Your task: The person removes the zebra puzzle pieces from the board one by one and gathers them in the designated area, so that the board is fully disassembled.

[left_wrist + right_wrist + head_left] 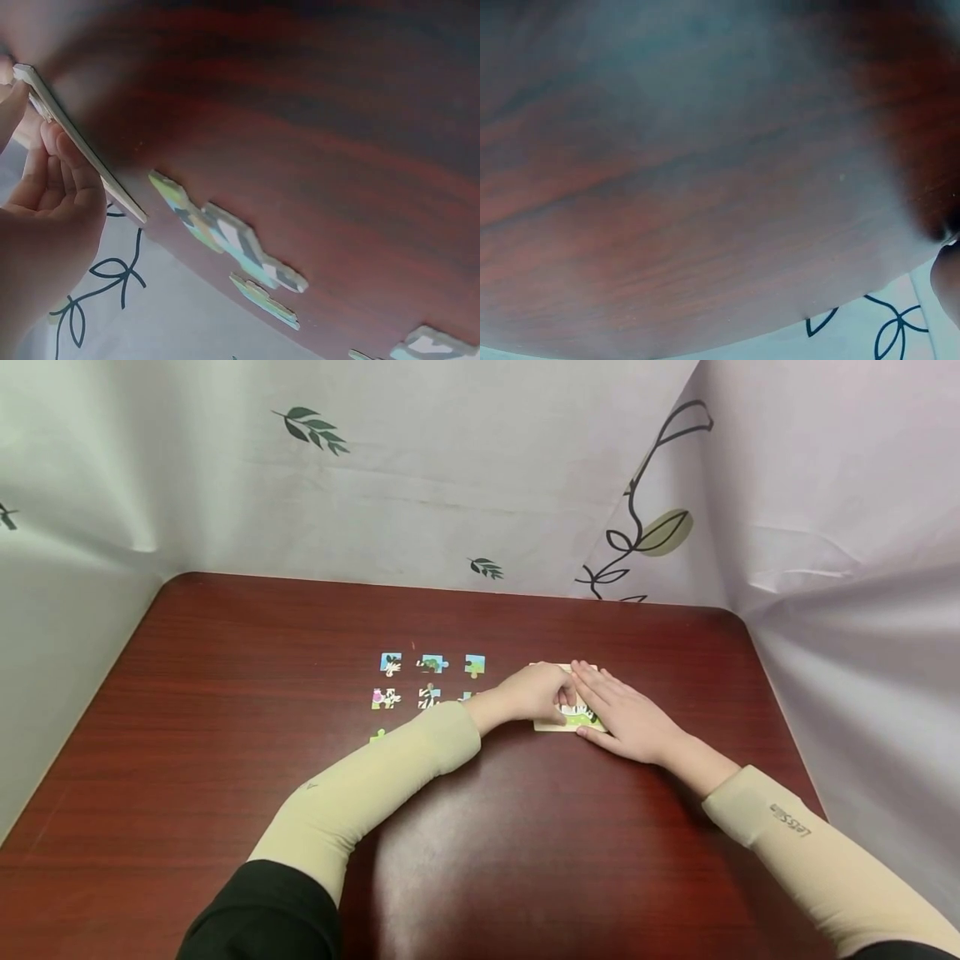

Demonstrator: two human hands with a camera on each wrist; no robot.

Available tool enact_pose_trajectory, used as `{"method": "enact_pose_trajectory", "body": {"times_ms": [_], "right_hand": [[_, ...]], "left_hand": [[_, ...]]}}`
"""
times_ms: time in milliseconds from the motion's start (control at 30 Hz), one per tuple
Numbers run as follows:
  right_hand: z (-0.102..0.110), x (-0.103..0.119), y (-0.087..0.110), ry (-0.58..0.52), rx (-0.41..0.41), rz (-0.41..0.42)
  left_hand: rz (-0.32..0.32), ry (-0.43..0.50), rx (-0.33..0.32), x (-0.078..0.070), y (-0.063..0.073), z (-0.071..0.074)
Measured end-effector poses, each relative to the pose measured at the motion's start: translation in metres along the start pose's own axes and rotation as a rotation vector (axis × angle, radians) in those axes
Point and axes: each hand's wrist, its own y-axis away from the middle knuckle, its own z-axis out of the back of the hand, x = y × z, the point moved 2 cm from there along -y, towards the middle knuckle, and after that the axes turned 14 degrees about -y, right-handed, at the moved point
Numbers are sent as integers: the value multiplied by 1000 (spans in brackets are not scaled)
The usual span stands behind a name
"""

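A thin puzzle board [581, 720] with a pale rim and a green, black and white picture lies on the table at the right of centre. My left hand [531, 691] reaches over its left part, fingers bent and thumb low at the picture. In the left wrist view the left hand [56, 187] has its fingertips right at the board's edge [86, 150]; I cannot tell whether a piece is between them. My right hand [626, 714] rests with straight fingers along the board's right side, covering part of it.
Left of the board, loose jigsaw pieces lie in rows, among them a blue-green piece [474, 665], a black-and-white piece [429, 697] and a pink-marked piece [385, 698]. The left sleeve [390, 768] hides some. A leaf-patterned curtain [420, 502] hangs behind the table [247, 693].
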Motion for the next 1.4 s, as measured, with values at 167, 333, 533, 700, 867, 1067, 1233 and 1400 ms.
{"method": "enact_pose_trajectory", "body": {"times_ms": [167, 333, 533, 700, 867, 1067, 1233, 1400], "right_hand": [[0, 0, 0, -5, -4, 2], [0, 0, 0, -8, 1, -11], [-1, 0, -1, -7, 9, -15], [-1, 0, -1, -7, 3, -8], [0, 1, 0, -5, -5, -5], [-2, 1, 1, 2, 20, -28], [-1, 1, 0, 3, 32, -39], [-1, 1, 0, 0, 31, -34]], "left_hand": [[-6, 82, -22, -1, -1, 2], [-13, 150, -30, -2, 0, 5], [-9, 147, -37, -1, 1, 8], [-33, 120, -30, -2, 2, 13], [-44, 126, -15, 2, 11, 16], [-22, 169, -20, 17, 37, 17], [-1, 234, -13, 30, 66, 20], [27, 264, -23, 45, 95, 24]]}}
